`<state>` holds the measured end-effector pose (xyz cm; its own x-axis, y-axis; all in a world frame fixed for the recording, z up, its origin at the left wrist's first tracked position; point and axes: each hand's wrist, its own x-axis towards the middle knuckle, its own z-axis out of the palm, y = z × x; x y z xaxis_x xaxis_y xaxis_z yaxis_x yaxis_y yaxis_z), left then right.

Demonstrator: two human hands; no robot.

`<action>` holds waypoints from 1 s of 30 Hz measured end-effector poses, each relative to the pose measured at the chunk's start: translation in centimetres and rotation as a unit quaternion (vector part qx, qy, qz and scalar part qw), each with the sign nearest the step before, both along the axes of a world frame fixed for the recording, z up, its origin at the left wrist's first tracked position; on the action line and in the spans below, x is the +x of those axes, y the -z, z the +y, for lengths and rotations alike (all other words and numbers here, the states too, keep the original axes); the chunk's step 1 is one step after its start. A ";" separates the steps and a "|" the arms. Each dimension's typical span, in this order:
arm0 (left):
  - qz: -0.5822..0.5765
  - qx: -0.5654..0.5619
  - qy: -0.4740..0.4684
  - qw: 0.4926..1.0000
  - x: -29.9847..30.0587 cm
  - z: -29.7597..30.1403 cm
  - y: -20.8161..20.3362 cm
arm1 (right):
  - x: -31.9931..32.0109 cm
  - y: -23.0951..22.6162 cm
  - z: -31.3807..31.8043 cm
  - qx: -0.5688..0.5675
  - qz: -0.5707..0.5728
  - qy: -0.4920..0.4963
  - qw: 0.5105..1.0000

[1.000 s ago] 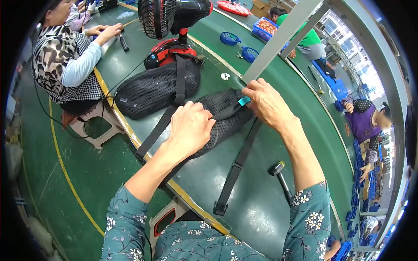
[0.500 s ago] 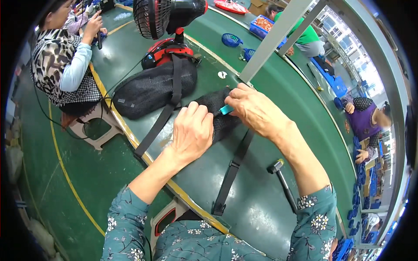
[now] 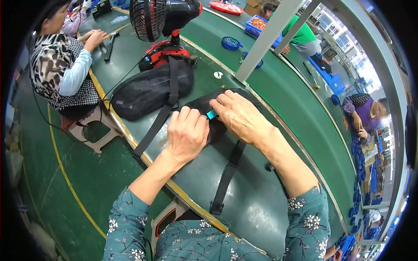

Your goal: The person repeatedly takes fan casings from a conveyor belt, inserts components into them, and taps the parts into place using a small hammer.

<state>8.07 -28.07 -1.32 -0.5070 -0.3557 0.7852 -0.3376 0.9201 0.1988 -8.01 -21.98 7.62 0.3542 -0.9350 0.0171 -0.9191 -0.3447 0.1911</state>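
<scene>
A black mesh bag (image 3: 217, 132) with a webbing strap (image 3: 228, 178) lies on the green table in front of me, partly covered by my hands. My left hand (image 3: 188, 132) is closed on the near left part of the bag, fingers curled down. Close beside it, my right hand (image 3: 241, 117) pinches a small teal tab (image 3: 212, 114) at the bag's surface. What the tab is joined to is hidden under the fingers. A second black mesh bag (image 3: 148, 91) with its own strap (image 3: 156, 128) lies farther left, touching neither hand.
Behind the second bag stands a red and black fan (image 3: 163, 21). A mallet's head (image 3: 270, 166) shows beside my right forearm. A grey post (image 3: 265, 45) rises at the table's far edge, beside the green conveyor belt (image 3: 300, 100). A co-worker (image 3: 65, 65) sits at the left.
My right hand has moved left with the teal tab, nearer my left hand. My right forearm now covers most of the mallet. The co-worker at the left has put a hammer down.
</scene>
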 end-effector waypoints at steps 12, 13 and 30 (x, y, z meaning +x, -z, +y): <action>-0.002 0.284 -0.010 0.959 8.7 2.0 1.4 | -1.2 1.6 9.9 -0.116 -0.365 0.181 0.906; -0.024 0.290 -0.005 0.957 9.5 2.3 2.0 | -0.9 1.8 10.5 -0.105 -0.379 0.201 0.897; -0.025 0.281 -0.008 0.959 6.9 5.0 2.3 | -3.5 6.8 22.3 -0.196 -0.408 0.362 0.815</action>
